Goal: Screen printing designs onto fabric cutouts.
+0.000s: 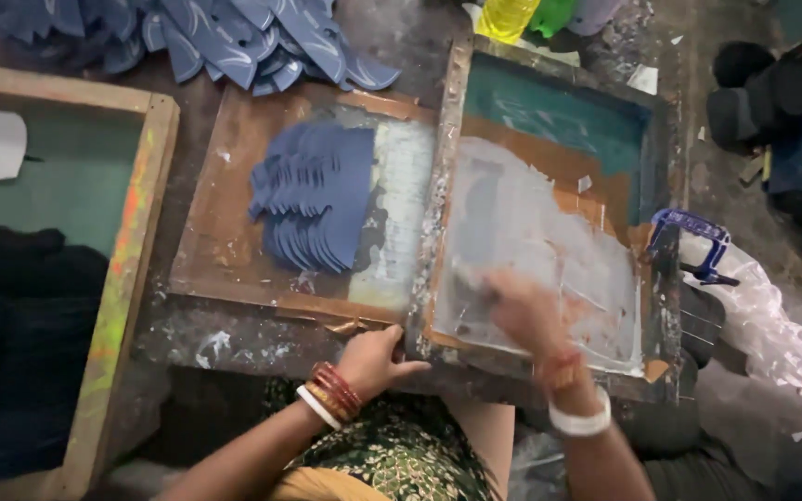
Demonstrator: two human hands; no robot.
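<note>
Head view | left hand (370,360) grip clamps screen frame (438,199) corner | frame long axis runs away | right hand (523,311) grip unclear

You've got the wood-framed printing screen (549,223) lying flat on the bench, mesh smeared w/ whitish ink, teal at top.

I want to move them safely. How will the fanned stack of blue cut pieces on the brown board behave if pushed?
The blue pieces look thin and flat, so probably light and bendable. They overlap loosely on the board, so a push would likely slide and scatter them. No rolling seems likely.
</note>
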